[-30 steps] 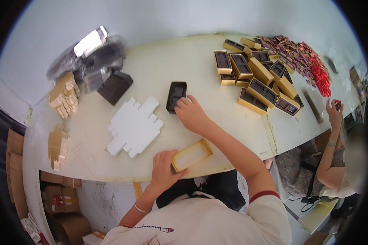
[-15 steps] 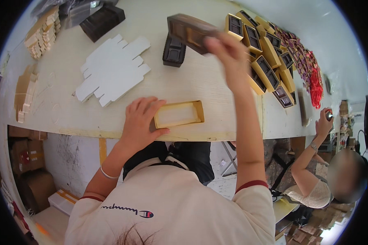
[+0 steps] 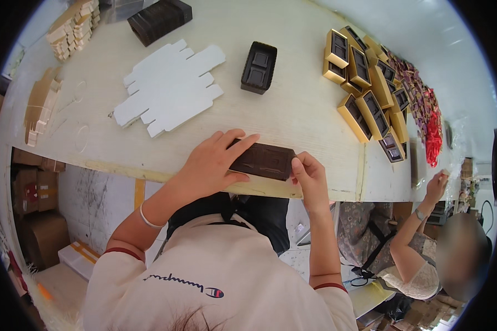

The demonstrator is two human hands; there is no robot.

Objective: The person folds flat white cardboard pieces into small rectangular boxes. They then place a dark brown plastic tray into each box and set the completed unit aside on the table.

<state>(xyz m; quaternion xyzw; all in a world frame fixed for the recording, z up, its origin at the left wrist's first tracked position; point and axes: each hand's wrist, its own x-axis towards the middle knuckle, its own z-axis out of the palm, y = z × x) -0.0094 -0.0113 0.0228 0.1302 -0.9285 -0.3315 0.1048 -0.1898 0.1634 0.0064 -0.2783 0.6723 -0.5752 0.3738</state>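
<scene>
A dark brown plastic insert tray (image 3: 266,160) lies level near the table's front edge, between my two hands. My left hand (image 3: 211,161) grips its left end, fingers over the far side and thumb on the near side. At the right end, my right hand (image 3: 310,175) pinches the corner between thumb and fingers. The small gold box is hidden from sight where the tray now is. Farther off stands another brown insert tray (image 3: 258,67) with two compartments, touched by neither hand.
White flat cartons (image 3: 170,88) lie to the left, with a stack of brown trays (image 3: 160,21) behind. Gold boxes with brown inserts (image 3: 373,113) are piled at right, beside purple wrapped pieces (image 3: 417,91) and red ribbon (image 3: 434,138). A co-worker (image 3: 408,254) sits at far right.
My right hand has brought the brown tray down from the far side to the spot of the gold box. My left hand has moved from the box's end onto the tray's end.
</scene>
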